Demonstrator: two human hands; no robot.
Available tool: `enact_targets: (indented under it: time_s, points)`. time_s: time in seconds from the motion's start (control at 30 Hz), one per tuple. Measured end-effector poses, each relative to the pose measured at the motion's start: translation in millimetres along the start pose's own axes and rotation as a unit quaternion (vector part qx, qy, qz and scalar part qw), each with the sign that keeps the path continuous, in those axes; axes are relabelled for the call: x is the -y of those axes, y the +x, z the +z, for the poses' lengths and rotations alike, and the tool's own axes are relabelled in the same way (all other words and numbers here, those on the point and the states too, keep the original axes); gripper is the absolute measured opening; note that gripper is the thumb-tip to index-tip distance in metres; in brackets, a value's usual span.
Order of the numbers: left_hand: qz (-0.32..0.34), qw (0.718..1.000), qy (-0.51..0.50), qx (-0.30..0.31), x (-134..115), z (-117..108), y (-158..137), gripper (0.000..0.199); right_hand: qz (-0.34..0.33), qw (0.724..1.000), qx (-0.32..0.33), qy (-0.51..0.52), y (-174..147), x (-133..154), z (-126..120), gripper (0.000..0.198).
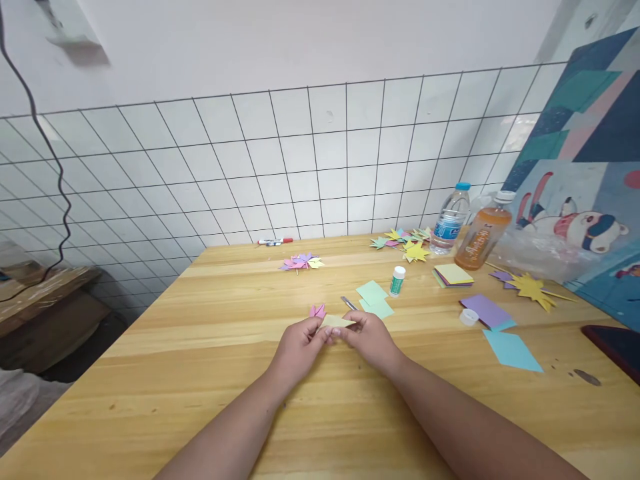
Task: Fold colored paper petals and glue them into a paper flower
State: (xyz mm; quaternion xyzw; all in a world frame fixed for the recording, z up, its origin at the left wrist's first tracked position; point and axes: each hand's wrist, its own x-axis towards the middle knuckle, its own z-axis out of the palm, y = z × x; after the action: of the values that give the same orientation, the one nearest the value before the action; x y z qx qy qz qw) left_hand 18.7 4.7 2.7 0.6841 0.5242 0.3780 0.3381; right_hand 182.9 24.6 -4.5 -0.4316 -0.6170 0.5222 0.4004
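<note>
A small pale yellow piece of paper [336, 321] is pinched between both hands, low over the middle of the table. My left hand [299, 343] is closed on its left end, and my right hand [371, 338] grips the right end. Just behind the left fingers sits a pink folded paper piece [317, 311]. A slim cutter-like tool [349, 303] lies behind the right hand, partly hidden by it. Beside that tool are pale green paper squares [375, 298], with a glue stick [397, 281] standing upright at their right.
Paper leaf shapes [302, 261] and a marker [275, 241] lie towards the back. More paper cutouts [415, 251], a water bottle [450, 220] and an orange drink bottle [484, 231] stand or lie back right. A stacked paper pad [453, 275], purple paper [487, 311], white cap [469, 317] and blue sheet [513, 350] are rightward.
</note>
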Motion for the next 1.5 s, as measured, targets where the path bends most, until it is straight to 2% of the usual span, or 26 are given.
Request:
enact_targets:
  time_s: [0.1, 0.27, 0.57, 0.67, 0.83, 0.9, 1.0, 1.07, 1.33, 1.5]
  points:
    - [0.007, 0.999, 0.042, -0.007, -0.9, -4.2, 0.6, 0.031, 0.019, 1.0, -0.025, -0.003, 2.8, -3.3, -0.8, 0.024]
    - [-0.011, 0.998, 0.063, -0.018, 2.8, -8.8, 4.1, 0.033, 0.056, 0.996, -0.055, 0.048, 3.7, -0.5, -3.0, 0.027]
    - [-0.039, 0.998, -0.056, -0.011, 2.9, -6.9, 4.7, 0.024, 0.046, 0.99, -0.098, 0.085, 3.9, 0.2, -7.6, 0.033]
    - [-0.041, 0.997, -0.055, -0.018, 3.3, -8.3, 5.2, 0.026, 0.028, 0.99, -0.11, 0.084, 4.4, -0.5, -5.9, 0.034]
    - [-0.086, 0.992, -0.087, -0.022, 4.4, -11.1, 5.3, 0.03, 0.011, 0.992, -0.106, 0.073, 4.6, 1.1, -5.2, 0.032]
    - [-0.105, 0.981, -0.163, -0.014, 3.2, -12.4, 4.1, 0.036, -0.006, 0.994, -0.094, 0.06, 4.5, 1.3, -6.6, 0.031]
    - [-0.135, 0.939, -0.317, 0.008, -0.2, -13.0, 1.5, 0.048, -0.039, 0.995, -0.082, 0.047, 4.0, 0.9, -8.1, 0.029]
    - [-0.139, 0.918, -0.371, 0.021, -1.9, -11.7, 0.5, 0.049, -0.044, 0.995, -0.078, 0.047, 3.8, 0.7, -7.6, 0.03]
    - [-0.158, 0.896, -0.413, 0.042, 0.4, -5.1, 1.5, 0.04, -0.044, 0.995, -0.063, 0.069, 2.4, 3.0, -5.6, 0.031]
    - [-0.151, 0.898, -0.413, 0.002, 1.7, -4.3, 2.6, 0.037, -0.072, 0.996, -0.039, 0.026, -3.6, 5.8, -5.6, 0.059]
